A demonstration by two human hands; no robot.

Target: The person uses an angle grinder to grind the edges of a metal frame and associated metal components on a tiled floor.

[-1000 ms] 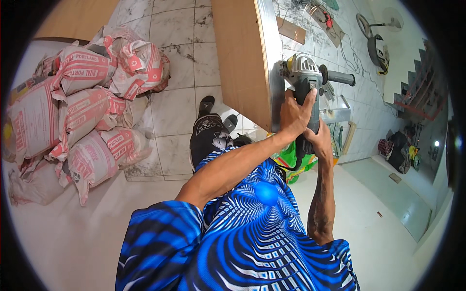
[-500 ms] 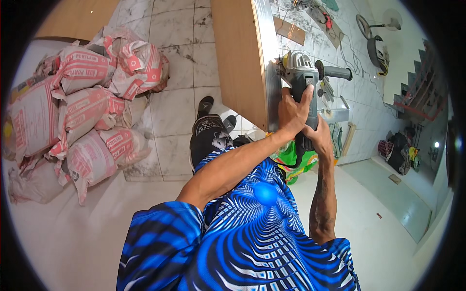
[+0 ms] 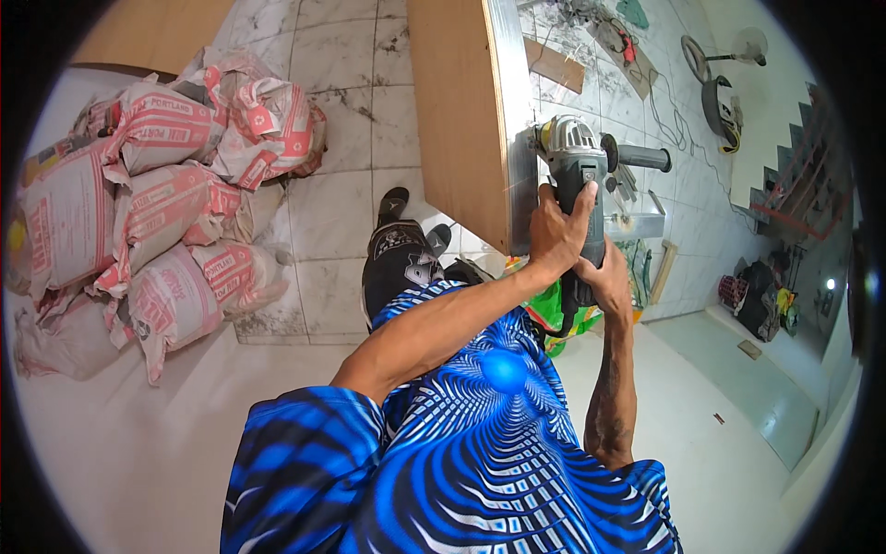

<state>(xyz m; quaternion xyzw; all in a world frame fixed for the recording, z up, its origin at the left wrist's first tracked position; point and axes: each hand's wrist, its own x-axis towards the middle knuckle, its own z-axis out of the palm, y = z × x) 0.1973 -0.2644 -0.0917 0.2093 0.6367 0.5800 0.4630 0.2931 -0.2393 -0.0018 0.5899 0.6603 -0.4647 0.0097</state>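
Observation:
A grey angle grinder point(image 3: 580, 162) with a black side handle is held against the edge of an upright wooden panel point(image 3: 461, 120). My left hand point(image 3: 559, 229) wraps round the grinder's body, its thumb near the switch on top. Lower down, my right hand point(image 3: 607, 275) grips the rear of the body, close to where the black cord leaves it. The side handle sticks out to the right with no hand on it. The grinder's head meets the metal-looking strip along the panel's edge; its disc is mostly hidden.
Several red-and-white cement sacks point(image 3: 166, 203) are piled at the left. Beyond the grinder, a wooden offcut point(image 3: 556, 65), a red tool point(image 3: 628, 48) and loose cords lie on the tiled floor. A green bag point(image 3: 549, 305) is below my hands. A fan point(image 3: 738, 48) stands far right.
Both hands have drawn the grinder a little way toward me along the panel's edge. Sparks seen at the far end earlier no longer show. My grip is unchanged.

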